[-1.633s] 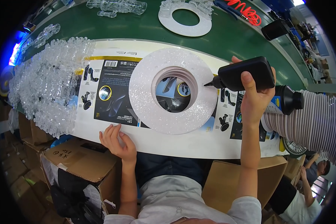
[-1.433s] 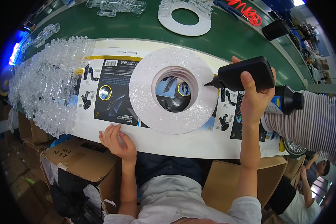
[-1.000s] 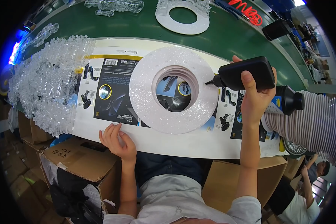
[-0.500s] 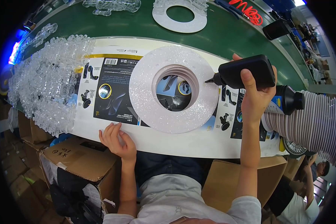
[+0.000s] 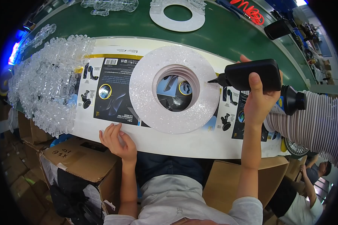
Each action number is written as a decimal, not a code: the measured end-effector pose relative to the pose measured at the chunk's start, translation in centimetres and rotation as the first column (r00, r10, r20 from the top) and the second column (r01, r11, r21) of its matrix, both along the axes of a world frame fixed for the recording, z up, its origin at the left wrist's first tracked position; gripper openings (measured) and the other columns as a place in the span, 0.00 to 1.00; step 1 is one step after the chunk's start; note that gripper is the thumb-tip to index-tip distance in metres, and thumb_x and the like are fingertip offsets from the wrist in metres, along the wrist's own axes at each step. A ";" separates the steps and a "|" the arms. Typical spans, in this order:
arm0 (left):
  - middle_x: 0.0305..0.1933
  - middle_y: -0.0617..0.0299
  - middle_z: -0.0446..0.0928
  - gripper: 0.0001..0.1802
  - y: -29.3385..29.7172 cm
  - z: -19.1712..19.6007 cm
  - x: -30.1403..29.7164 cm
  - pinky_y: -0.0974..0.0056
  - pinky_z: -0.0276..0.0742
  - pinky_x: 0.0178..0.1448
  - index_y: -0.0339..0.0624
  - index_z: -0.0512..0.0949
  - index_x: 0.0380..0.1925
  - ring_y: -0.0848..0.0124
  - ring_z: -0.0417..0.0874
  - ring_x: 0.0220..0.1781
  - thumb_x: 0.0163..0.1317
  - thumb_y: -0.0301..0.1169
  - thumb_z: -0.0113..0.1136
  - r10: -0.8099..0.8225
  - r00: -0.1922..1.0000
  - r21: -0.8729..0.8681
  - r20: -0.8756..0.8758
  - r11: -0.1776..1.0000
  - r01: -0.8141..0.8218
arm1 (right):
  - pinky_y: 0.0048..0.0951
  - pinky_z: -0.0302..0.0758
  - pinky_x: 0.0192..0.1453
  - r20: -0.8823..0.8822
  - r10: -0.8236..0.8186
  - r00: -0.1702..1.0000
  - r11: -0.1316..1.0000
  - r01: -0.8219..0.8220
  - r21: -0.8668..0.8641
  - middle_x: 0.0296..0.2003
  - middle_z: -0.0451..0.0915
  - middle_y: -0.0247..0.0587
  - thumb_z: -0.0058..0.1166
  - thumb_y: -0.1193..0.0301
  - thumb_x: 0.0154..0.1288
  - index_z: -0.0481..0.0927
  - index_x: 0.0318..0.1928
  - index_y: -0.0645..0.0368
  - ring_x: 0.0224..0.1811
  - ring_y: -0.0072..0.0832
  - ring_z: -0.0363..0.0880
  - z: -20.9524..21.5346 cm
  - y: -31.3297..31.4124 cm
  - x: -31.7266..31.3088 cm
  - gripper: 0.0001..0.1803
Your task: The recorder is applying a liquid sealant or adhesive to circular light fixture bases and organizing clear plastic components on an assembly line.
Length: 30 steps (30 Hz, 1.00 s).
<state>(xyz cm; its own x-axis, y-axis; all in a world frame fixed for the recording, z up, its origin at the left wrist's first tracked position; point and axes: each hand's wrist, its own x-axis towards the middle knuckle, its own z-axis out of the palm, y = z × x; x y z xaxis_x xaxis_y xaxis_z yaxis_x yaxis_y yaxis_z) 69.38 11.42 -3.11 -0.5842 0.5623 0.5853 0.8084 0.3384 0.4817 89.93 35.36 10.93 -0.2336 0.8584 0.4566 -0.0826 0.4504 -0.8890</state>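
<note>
My right hand [image 5: 260,101] is wrapped around a black squeeze bottle [image 5: 253,74], which lies nearly level with its pointed nozzle aimed left. The tip hovers over or touches the right side of a stack of white glittery rings [image 5: 146,88]; which of the two I cannot tell. Through the rings' round hole, part of the printed sheet beneath shows. My left hand [image 5: 119,141] rests at the near edge of the worktop, left of the rings, fingers loosely bent and apart, holding nothing.
A heap of clear plastic pieces [image 5: 49,82] covers the left end of the printed sheet [image 5: 112,101]. Ribbed white stacked rings [image 5: 308,120] and a dark bottle [image 5: 294,100] stand right. Across the green surface [image 5: 127,30] lies another white ring [image 5: 157,21]. Cardboard boxes [image 5: 79,157] flank me.
The squeeze bottle in my right hand has shifted slightly right and down. On the green surface, the far ring and the clear pieces have slid a little left. My left hand stays put.
</note>
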 end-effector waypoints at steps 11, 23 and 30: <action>0.41 0.57 0.77 0.13 0.0 0.0 0.1 0.49 0.51 0.68 0.37 0.76 0.39 0.61 0.75 0.50 0.55 0.18 0.48 0.000 1.000 0.005 0.003 1.000 0.000 | 0.39 0.79 0.51 -0.083 -0.064 0.994 0.997 0.061 -0.037 0.42 0.77 0.63 0.56 0.70 0.61 0.67 0.47 0.65 0.47 0.45 0.79 -0.3 0.0 0.3 0.18; 0.41 0.57 0.76 0.14 0.0 0.3 0.1 0.49 0.51 0.68 0.37 0.77 0.40 0.61 0.75 0.49 0.55 0.17 0.47 -0.006 1.000 -0.016 0.003 1.000 0.006 | 0.37 0.80 0.48 -0.120 -0.189 0.975 0.981 0.182 -0.070 0.45 0.76 0.63 0.55 0.69 0.62 0.67 0.50 0.66 0.46 0.42 0.79 -0.6 -0.2 3.5 0.20; 0.41 0.57 0.77 0.13 0.1 0.2 0.1 0.49 0.52 0.68 0.37 0.77 0.39 0.61 0.75 0.50 0.56 0.17 0.47 0.001 1.000 -0.013 0.003 1.000 -0.001 | 0.37 0.81 0.47 -0.104 -0.135 0.985 0.991 0.133 -0.026 0.42 0.78 0.57 0.55 0.73 0.61 0.69 0.47 0.66 0.48 0.44 0.78 -1.2 -0.1 3.1 0.16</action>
<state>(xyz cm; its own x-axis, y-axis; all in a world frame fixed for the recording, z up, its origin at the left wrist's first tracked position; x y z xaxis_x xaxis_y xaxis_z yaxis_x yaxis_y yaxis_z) 69.51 11.54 -2.91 -0.5865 0.5695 0.5759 0.8065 0.3455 0.4797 93.04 35.24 9.76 -0.0670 0.8877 0.4556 -0.1161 0.4466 -0.8872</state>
